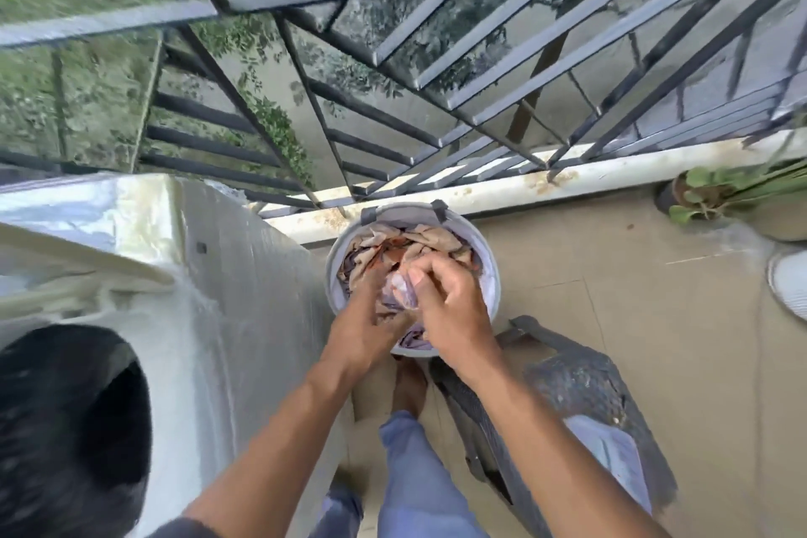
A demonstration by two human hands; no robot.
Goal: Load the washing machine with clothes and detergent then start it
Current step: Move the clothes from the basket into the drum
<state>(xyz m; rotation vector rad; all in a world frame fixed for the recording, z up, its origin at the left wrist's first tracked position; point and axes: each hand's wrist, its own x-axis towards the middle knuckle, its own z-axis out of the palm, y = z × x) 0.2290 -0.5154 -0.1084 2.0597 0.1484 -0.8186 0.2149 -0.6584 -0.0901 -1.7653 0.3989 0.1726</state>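
Looked like the clothes-grabbing step; both the left hand and right hand were curled into the crumpled beige and lavender clothes in the round white laundry basket under them; next I'd guess lift the bundle over to the white washing machine's dark round opening, down left of the hands.

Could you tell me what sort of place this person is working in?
Probably a home balcony used for laundry. A metal railing looks out over greenery, a washing machine stands on the tiled floor, a potted plant sits by the ledge, and both hands reach into a basket of clothes.
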